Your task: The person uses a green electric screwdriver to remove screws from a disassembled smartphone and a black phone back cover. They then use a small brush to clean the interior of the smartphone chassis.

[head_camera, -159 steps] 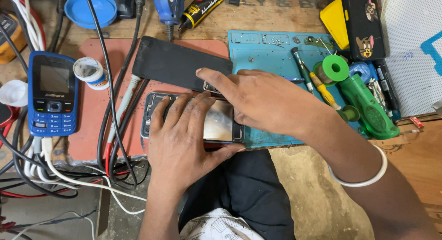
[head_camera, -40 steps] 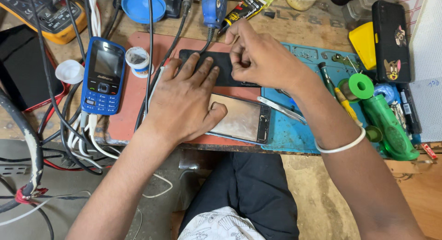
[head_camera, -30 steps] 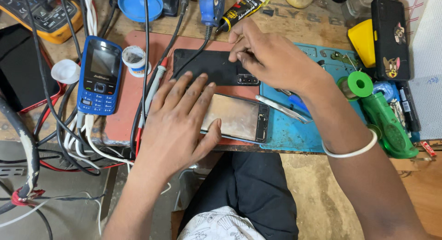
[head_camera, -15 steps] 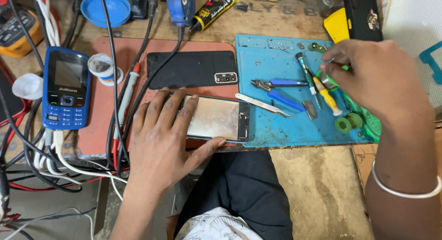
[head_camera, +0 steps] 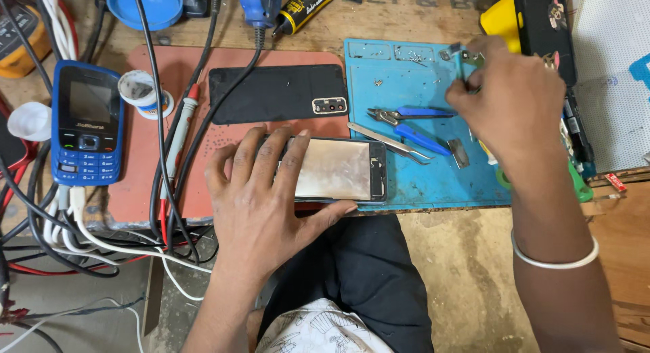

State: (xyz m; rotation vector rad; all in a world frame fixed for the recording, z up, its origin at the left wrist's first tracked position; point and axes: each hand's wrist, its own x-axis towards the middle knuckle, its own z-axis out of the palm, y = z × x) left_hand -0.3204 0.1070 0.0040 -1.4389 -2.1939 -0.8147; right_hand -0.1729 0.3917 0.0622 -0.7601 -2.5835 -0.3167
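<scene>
A scuffed wooden worktop (head_camera: 420, 8) carries two mats side by side: a salmon-coloured mat (head_camera: 156, 75) on the left and a blue work mat (head_camera: 413, 75) on the right. On the salmon mat lies a black phone back cover (head_camera: 271, 92) with its camera cut-out toward the blue mat, and just below it the opened smartphone (head_camera: 342, 170), its bare metal inside facing up, straddling the seam between the two mats. The left hand (head_camera: 261, 197) lies flat with fingers spread over the smartphone's left end, thumb along its near edge, pinning it down. The right hand (head_camera: 514, 99) hovers over the far right part of the blue mat, fingers drawn together in a pinch on a small metal part (head_camera: 467, 55); what that part is cannot be told. At the left edge rests a blue keypad phone (head_camera: 87, 123), beside it a small white pot (head_camera: 139, 90). On the blue mat lie blue-handled cutters (head_camera: 413, 113) and steel tweezers (head_camera: 386, 142).
</scene>
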